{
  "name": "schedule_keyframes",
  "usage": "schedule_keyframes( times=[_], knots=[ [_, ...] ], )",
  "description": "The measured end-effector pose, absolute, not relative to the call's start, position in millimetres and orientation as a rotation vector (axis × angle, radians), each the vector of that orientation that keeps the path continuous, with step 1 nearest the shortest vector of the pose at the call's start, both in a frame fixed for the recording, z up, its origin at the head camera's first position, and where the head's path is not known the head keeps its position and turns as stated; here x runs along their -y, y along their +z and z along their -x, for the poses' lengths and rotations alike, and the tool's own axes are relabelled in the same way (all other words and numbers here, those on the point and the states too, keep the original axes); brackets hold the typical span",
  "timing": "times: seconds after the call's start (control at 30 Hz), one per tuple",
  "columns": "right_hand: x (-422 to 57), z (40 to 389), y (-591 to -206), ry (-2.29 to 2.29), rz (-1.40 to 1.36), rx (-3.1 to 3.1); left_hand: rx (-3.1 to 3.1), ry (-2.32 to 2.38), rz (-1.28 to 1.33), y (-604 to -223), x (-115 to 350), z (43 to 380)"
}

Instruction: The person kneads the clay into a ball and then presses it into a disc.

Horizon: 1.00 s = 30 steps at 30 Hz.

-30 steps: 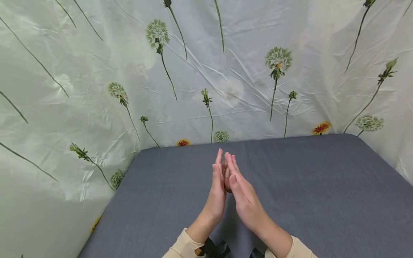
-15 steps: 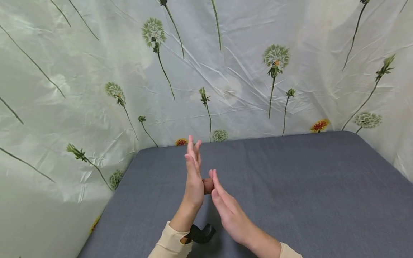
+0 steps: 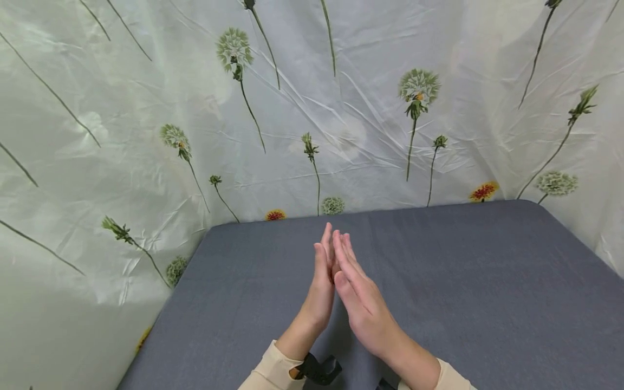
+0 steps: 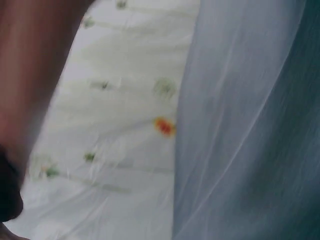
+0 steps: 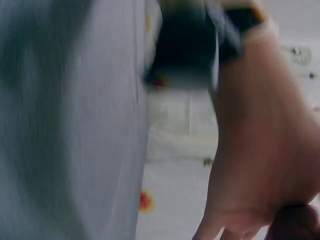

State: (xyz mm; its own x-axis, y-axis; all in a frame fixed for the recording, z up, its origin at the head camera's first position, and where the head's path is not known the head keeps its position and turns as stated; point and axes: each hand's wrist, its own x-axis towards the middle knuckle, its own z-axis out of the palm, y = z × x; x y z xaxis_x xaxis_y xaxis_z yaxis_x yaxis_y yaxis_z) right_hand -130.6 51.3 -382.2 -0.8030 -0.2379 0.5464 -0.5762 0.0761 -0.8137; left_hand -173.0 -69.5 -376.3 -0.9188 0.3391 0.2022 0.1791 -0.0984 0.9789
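Palms facing, my left hand (image 3: 319, 295) and right hand (image 3: 365, 309) meet above the table in the head view. Their fingers are straight and point up and away, and the right hand overlaps the left from this angle. Between the palms sits a small reddish-brown rounded lump, almost wholly hidden in the head view. The right wrist view has the left palm (image 5: 255, 150) filling its right side, with the dark rounded lump (image 5: 295, 223) against it at the lower edge. A blurred forearm (image 4: 30, 60) crosses the left of the left wrist view.
Grey cloth covers the table (image 3: 463, 287) beneath the hands. Behind it hangs a pale, creased sheet (image 3: 370, 124) printed with dandelions. A black device (image 3: 319, 369) is strapped at the left wrist, close above the tabletop.
Half a second ago the left hand was farther left and up, the right lower, with the lump showing between them. Now both have come together again, sliding against each other, and the lump is covered.
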Motion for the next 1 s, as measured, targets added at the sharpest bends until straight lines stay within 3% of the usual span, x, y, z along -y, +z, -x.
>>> schedule_keyframes(
  times=[0.2, 0.43, 0.7, 1.0],
  knots=[
    [-57.5, 142.4, -384.8, 1.948, -0.735, 2.157, -2.135, 2.122, -0.674, -366.4, 67.3, 162.6],
    [-41.5, 132.0, -392.3, 2.112, -0.82, 2.317, -2.277, 2.261, -0.611, -352.1, 87.1, 172.8],
    [-35.7, 115.8, -388.7, 1.968, -0.939, 2.277, -2.178, 2.325, -0.541, -353.8, 102.2, 187.0],
    [-55.0, 128.9, -376.7, 1.76, -0.855, 2.108, -2.082, 2.161, -0.658, -369.6, 74.0, 172.4]
  ],
)
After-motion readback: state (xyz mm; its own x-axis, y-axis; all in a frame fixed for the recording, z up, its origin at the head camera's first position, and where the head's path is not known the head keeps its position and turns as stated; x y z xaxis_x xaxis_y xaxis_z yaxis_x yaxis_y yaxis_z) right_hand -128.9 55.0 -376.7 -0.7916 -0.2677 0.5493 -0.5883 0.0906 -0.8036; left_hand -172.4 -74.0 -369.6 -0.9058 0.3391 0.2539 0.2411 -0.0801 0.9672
